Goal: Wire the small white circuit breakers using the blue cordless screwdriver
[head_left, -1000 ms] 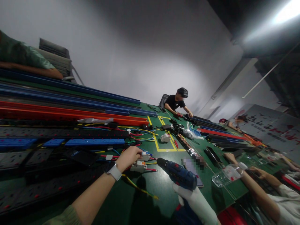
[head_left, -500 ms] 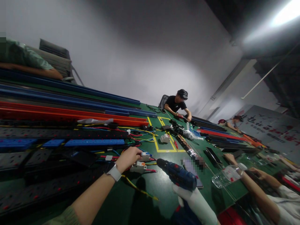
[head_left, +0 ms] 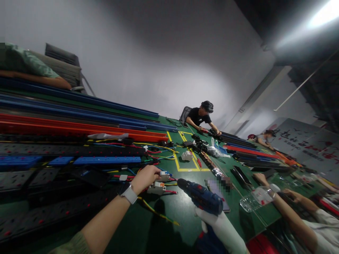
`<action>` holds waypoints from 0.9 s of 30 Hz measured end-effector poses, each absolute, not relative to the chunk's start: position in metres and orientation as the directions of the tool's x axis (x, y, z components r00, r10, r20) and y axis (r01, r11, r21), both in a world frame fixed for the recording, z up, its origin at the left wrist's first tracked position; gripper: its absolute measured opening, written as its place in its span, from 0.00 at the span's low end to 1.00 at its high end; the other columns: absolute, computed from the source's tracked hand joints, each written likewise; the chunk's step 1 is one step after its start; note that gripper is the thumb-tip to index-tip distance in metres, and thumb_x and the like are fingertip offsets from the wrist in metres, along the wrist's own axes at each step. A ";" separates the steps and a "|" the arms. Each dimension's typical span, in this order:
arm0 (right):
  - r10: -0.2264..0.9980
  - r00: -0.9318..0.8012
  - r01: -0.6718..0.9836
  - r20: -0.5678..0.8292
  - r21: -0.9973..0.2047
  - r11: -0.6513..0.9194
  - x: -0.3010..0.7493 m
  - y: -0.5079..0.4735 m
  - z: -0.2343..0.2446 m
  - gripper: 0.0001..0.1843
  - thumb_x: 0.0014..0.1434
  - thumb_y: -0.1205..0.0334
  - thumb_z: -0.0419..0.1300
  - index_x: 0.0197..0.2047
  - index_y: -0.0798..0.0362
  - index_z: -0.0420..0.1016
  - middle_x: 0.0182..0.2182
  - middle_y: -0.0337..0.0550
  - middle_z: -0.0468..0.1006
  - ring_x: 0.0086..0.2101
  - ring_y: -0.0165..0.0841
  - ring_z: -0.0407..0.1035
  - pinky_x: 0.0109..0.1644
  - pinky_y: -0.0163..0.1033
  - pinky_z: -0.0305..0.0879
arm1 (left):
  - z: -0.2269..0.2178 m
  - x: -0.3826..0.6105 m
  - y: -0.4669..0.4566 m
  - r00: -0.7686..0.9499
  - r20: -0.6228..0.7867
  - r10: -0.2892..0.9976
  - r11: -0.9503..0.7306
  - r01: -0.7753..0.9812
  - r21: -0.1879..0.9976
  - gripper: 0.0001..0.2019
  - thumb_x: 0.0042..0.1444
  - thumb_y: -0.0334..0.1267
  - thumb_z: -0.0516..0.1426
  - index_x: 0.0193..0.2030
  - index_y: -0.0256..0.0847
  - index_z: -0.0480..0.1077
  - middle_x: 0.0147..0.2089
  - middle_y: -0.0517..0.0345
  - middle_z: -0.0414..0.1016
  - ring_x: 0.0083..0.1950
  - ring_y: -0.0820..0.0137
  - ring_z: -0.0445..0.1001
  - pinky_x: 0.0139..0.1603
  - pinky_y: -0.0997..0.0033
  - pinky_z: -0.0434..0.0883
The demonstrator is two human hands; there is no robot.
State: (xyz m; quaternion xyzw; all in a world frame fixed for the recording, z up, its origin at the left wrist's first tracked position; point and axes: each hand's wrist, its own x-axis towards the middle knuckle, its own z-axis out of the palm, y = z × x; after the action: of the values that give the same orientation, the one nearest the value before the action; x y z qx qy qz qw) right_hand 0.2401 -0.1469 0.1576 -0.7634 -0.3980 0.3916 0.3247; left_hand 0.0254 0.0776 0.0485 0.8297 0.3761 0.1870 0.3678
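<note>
My left hand [head_left: 147, 178], bare with a watch on the wrist, grips a small white terminal block [head_left: 164, 175] with coloured wires running from it. Gloved in white, my right hand [head_left: 208, 218] is wrapped round the handle of a blue cordless drill [head_left: 201, 196]. The drill's nose points left at the terminal block; whether its bit touches is too small to tell. Just below my left fingers lies a circuit breaker [head_left: 156, 188] with an orange switch and a red wire. A yellow-green wire [head_left: 159, 212] curves over the green table beneath it.
Black socket strips [head_left: 66, 151] and orange and blue metal rails [head_left: 79, 128] lie at the left. Another white breaker [head_left: 186, 155] sits inside yellow tape. A phone [head_left: 218, 194] and a plastic bottle [head_left: 258, 199] stand right of the drill. Co-workers sit around the table.
My hands, the drill and the terminal block look almost unmoved. Across the table, a co-worker's hand has shifted slightly to the right.
</note>
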 end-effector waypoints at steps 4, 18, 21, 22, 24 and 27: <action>0.898 0.353 0.356 -0.262 -0.850 -0.388 0.239 -0.153 0.159 0.27 0.50 0.49 0.69 0.48 0.57 0.78 0.16 0.32 0.72 0.17 0.28 0.63 0.29 0.37 0.64 | 0.048 0.025 0.078 0.654 0.019 0.756 -0.434 0.479 0.763 0.11 0.57 0.36 0.57 0.39 0.42 0.82 0.37 0.55 0.83 0.39 0.67 0.77 0.37 0.73 0.60; 0.902 0.316 0.316 -0.294 -0.864 -0.392 0.239 -0.155 0.159 0.34 0.51 0.51 0.67 0.57 0.60 0.71 0.23 0.34 0.76 0.18 0.25 0.60 0.29 0.36 0.58 | 0.049 0.025 0.077 0.651 0.026 0.759 -0.440 0.482 0.758 0.13 0.57 0.37 0.56 0.38 0.41 0.83 0.36 0.54 0.83 0.38 0.67 0.76 0.36 0.73 0.59; 0.904 0.300 0.299 -0.303 -0.870 -0.391 0.246 -0.156 0.151 0.33 0.52 0.50 0.68 0.56 0.59 0.71 0.28 0.38 0.78 0.18 0.25 0.62 0.28 0.36 0.58 | 0.049 0.025 0.077 0.646 0.039 0.762 -0.446 0.480 0.755 0.13 0.57 0.37 0.56 0.38 0.41 0.83 0.36 0.54 0.83 0.38 0.67 0.76 0.37 0.73 0.59; 0.904 0.298 0.297 -0.307 -0.870 -0.393 0.248 -0.156 0.149 0.33 0.53 0.49 0.67 0.56 0.59 0.71 0.27 0.37 0.77 0.18 0.25 0.62 0.28 0.36 0.57 | 0.049 0.025 0.077 0.647 0.041 0.761 -0.446 0.477 0.757 0.12 0.57 0.37 0.56 0.39 0.42 0.83 0.36 0.55 0.83 0.39 0.67 0.77 0.37 0.73 0.59; 0.905 0.293 0.299 -0.310 -0.869 -0.394 0.250 -0.157 0.147 0.32 0.55 0.49 0.67 0.58 0.60 0.70 0.23 0.33 0.74 0.18 0.25 0.61 0.28 0.35 0.56 | 0.048 0.025 0.078 0.651 0.038 0.758 -0.443 0.472 0.763 0.12 0.57 0.37 0.57 0.40 0.42 0.83 0.37 0.55 0.83 0.40 0.67 0.77 0.37 0.73 0.59; 0.914 0.280 0.310 -0.293 -0.874 -0.375 0.252 -0.157 0.146 0.32 0.57 0.50 0.67 0.59 0.60 0.70 0.23 0.33 0.74 0.18 0.23 0.59 0.28 0.34 0.54 | 0.047 0.026 0.079 0.653 0.027 0.757 -0.438 0.476 0.763 0.12 0.56 0.37 0.57 0.40 0.42 0.83 0.36 0.55 0.83 0.39 0.67 0.77 0.36 0.73 0.59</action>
State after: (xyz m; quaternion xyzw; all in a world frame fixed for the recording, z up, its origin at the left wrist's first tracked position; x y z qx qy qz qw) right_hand 0.2519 -0.1571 0.1457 -0.7147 -0.4283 0.4202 0.3594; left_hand 0.0256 0.0788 0.0468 0.8271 0.3728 0.1861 0.3771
